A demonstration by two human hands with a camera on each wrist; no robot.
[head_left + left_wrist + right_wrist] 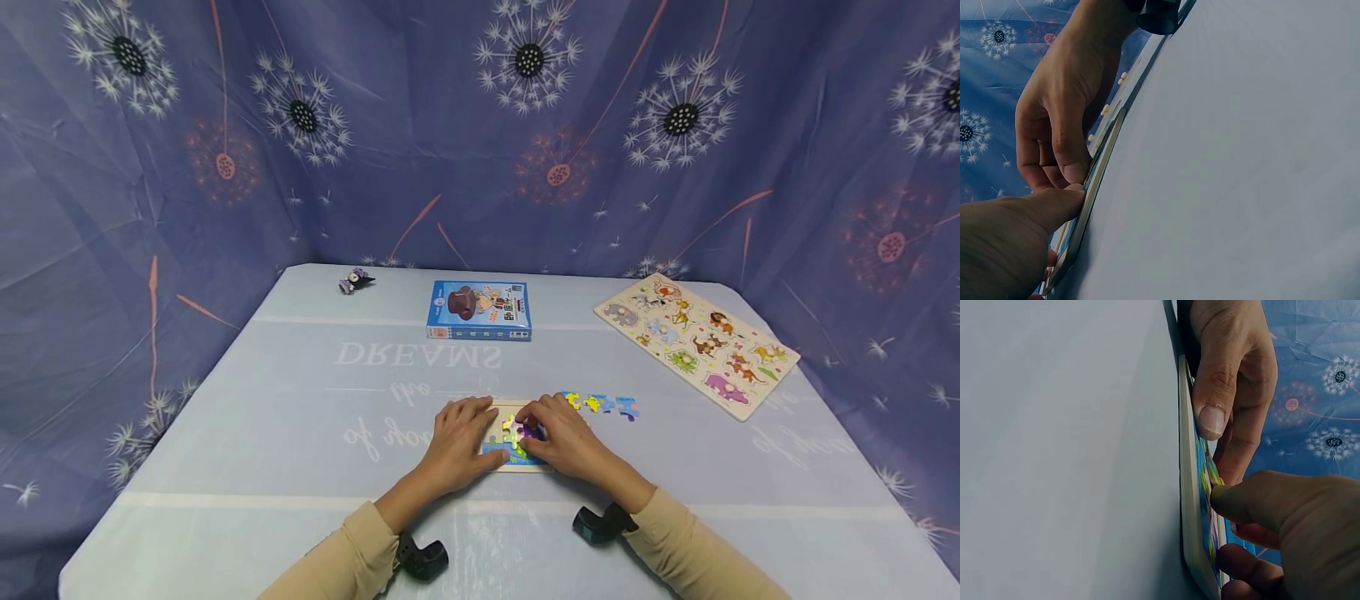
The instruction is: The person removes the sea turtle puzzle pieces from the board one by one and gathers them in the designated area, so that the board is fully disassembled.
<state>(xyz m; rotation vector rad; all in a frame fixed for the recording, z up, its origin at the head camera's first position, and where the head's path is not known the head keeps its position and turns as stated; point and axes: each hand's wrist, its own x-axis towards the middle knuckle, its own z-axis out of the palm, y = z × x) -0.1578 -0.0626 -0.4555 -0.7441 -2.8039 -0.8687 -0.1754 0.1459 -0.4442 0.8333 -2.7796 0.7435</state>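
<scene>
A small jigsaw puzzle in a pale wooden tray [525, 469] lies on the table, partly filled with blue, yellow and purple pieces. My left hand [459, 442] rests over the tray's left side, its fingertips by the far edge and its thumb pressing the pieces near the front. Over the middle, my right hand [564, 435] pinches a puzzle piece [522, 430] between thumb and fingers; the fingers cover much of it. The right wrist view shows my right thumb [1241, 503] against the colourful pieces. Several loose jigsaw pieces [627, 407] lie beyond the right hand.
A blue picture box [480, 312] stands farther back. An animal peg puzzle board [697, 342] lies at the back right. Near the back left corner sits a small dark figurine [356, 281]. A patterned cloth [420, 125] hangs behind the table.
</scene>
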